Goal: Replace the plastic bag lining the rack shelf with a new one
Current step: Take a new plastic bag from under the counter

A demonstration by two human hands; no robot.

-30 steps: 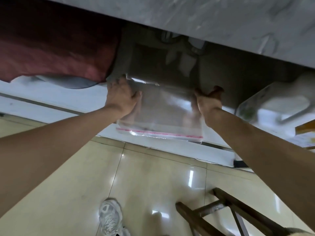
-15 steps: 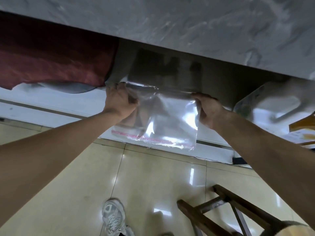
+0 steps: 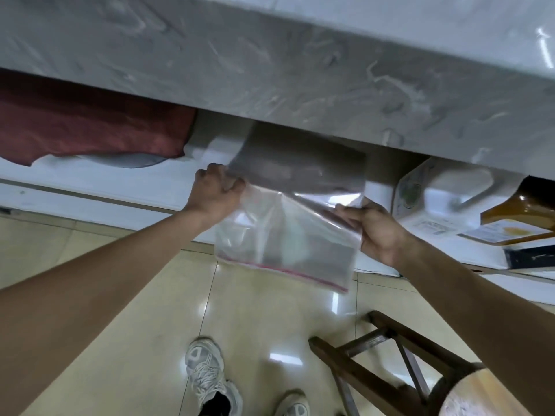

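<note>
A clear plastic bag [image 3: 285, 238] with a red zip strip along its lower edge hangs out over the front edge of the white rack shelf [image 3: 90, 175], which sits under a grey marble counter [image 3: 300, 70]. Its far part still lies on the shelf, in shadow. My left hand [image 3: 216, 190] grips the bag's left edge with curled fingers. My right hand [image 3: 375, 226] pinches the bag's right edge between thumb and fingers. Both hands are just in front of the shelf's front edge.
A dark red cloth [image 3: 90, 130] lies on the shelf at the left. A white plastic jug [image 3: 444, 193] and an amber bottle [image 3: 522, 211] lie on it at the right. A wooden stool [image 3: 405, 364] stands on the tiled floor at lower right, near my shoes [image 3: 207, 370].
Both hands have drawn the bag outward and down from the shelf, so more of it hangs free. The right hand has dropped lower, and the bag's zip edge now slants down to the right.
</note>
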